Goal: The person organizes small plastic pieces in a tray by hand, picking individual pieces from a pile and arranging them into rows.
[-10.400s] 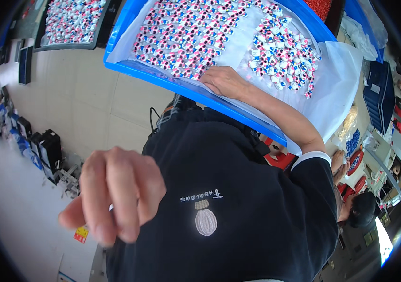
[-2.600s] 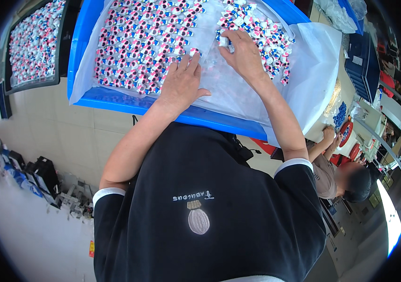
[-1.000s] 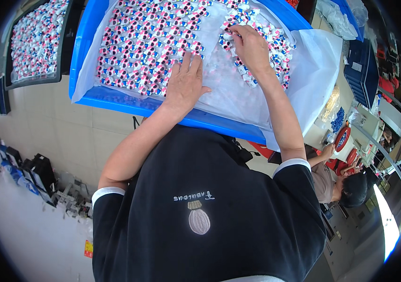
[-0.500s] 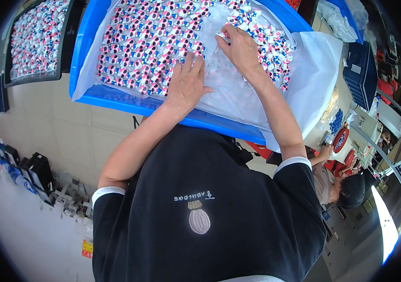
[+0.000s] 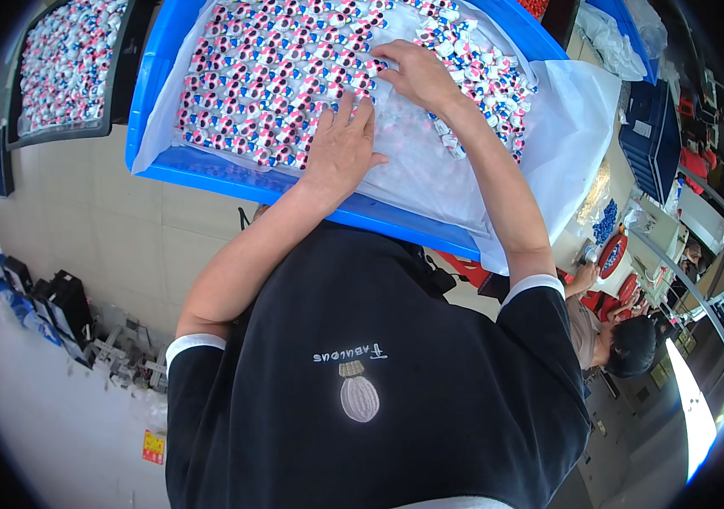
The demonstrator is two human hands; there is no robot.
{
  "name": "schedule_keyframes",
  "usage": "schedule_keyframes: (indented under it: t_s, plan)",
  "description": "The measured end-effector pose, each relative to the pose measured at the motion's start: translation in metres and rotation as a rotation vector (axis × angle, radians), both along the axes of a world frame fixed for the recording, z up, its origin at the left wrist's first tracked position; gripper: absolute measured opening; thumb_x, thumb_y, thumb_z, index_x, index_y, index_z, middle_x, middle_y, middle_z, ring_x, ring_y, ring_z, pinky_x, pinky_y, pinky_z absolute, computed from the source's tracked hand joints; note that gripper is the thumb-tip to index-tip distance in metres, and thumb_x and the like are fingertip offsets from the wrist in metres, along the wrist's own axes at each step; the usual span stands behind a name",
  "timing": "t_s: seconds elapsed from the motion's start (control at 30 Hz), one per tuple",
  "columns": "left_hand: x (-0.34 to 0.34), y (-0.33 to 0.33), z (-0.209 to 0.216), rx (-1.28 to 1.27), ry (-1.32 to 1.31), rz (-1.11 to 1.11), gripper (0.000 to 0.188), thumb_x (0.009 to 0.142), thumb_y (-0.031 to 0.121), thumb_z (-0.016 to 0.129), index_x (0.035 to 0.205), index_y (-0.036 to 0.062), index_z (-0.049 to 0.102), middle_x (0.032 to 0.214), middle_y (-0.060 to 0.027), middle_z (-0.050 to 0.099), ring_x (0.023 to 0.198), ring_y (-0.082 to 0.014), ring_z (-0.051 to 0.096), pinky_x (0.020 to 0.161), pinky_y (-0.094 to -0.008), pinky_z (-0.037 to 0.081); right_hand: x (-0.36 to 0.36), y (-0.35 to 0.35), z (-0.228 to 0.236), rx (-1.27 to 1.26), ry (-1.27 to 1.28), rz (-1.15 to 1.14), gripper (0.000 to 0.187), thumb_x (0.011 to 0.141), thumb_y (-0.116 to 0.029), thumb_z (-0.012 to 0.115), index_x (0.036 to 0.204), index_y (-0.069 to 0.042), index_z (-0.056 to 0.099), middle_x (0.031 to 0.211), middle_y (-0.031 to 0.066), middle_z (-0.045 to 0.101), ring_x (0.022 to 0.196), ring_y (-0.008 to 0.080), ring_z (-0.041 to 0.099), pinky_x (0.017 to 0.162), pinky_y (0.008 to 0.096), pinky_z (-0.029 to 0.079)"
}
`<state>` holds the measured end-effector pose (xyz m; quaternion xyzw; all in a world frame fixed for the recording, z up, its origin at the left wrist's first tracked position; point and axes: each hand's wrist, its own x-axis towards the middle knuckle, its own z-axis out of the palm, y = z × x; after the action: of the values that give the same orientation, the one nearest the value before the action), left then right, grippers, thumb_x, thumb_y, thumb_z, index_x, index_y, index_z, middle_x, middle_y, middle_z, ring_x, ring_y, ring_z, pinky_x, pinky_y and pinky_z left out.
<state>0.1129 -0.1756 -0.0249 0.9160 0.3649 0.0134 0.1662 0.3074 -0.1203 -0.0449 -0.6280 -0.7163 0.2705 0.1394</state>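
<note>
A blue tray [image 5: 209, 165] lined with a clear plastic sheet [image 5: 570, 110] holds rows of several small pink, white and blue pieces [image 5: 268, 76]. My left hand [image 5: 341, 146] lies flat, fingers spread, on the near edge of those rows. My right hand [image 5: 417, 75] rests palm down further right, fingers on the pieces beside a looser heap of the same pieces [image 5: 502, 81]. A bare patch of plastic lies between and under the two hands. Neither hand visibly grips anything.
A dark tray [image 5: 116, 93] with similar pieces sits at the upper left. A dark blue crate [image 5: 650, 127] stands to the right, and a seated person [image 5: 625, 343] works below it. Boxes and clutter [image 5: 56, 305] line the tiled floor at left.
Ten seconds ago my left hand was raised off the tray; it now lies on the pieces. In the last second my right hand shifted slightly over the loose heap.
</note>
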Motion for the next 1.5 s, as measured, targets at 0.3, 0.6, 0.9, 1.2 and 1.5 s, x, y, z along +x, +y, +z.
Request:
schedule_keyframes:
  t_s: [0.3,0.6,0.9,1.2,1.5]
  plan:
    - [0.001,0.0,-0.001,-0.011,0.0,-0.018,0.075,0.073,0.046,0.071,0.125,-0.0044,0.053,0.131,-0.0109,0.046,0.129,-0.0309,0.039,0.092,-0.0416,0.039,-0.002,-0.002,0.004,-0.06,-0.002,-0.062,0.026,0.083,-0.018,0.065,0.105,-0.004,0.066,0.101,0.014,0.066,0.095,0.0319,0.063,0.084,0.0402,0.049]
    - [0.001,0.0,-0.003,0.01,0.012,-0.017,0.074,0.074,0.046,0.071,0.125,-0.0042,0.054,0.131,-0.011,0.046,0.129,-0.0308,0.039,0.09,-0.0403,0.039,0.028,-0.027,0.027,-0.029,-0.213,-0.106,0.024,0.082,-0.018,0.067,0.103,-0.007,0.067,0.094,0.0102,0.068,0.083,0.0271,0.067,0.07,0.0367,0.053]
    - [0.0,0.0,-0.004,-0.005,-0.02,-0.014,0.074,0.073,0.045,0.072,0.125,-0.0046,0.053,0.132,-0.0116,0.046,0.129,-0.0318,0.038,0.093,-0.042,0.038,0.01,-0.029,0.008,0.126,-0.257,-0.171,0.023,0.079,-0.021,0.071,0.094,-0.006,0.065,0.088,0.0086,0.063,0.075,0.0239,0.064,0.065,0.0334,0.052]
    - [0.001,0.001,-0.002,-0.023,-0.017,-0.019,0.074,0.073,0.044,0.073,0.125,-0.0045,0.053,0.131,-0.011,0.046,0.129,-0.0313,0.039,0.093,-0.0429,0.038,-0.009,0.004,-0.006,-0.124,0.384,-0.653,0.024,0.08,-0.025,0.072,0.089,-0.003,0.068,0.072,0.0058,0.067,0.06,0.0133,0.062,0.058,0.0273,0.05]
    - [0.001,0.001,-0.001,0.002,-0.004,-0.023,0.073,0.073,0.046,0.072,0.124,-0.0042,0.054,0.13,-0.0104,0.046,0.129,-0.0303,0.038,0.092,-0.0424,0.038,-0.01,-0.006,-0.007,-0.052,0.059,-0.511,0.028,0.086,-0.029,0.065,0.089,-0.002,0.071,0.069,0.0137,0.068,0.057,0.027,0.064,0.06,0.0363,0.051]
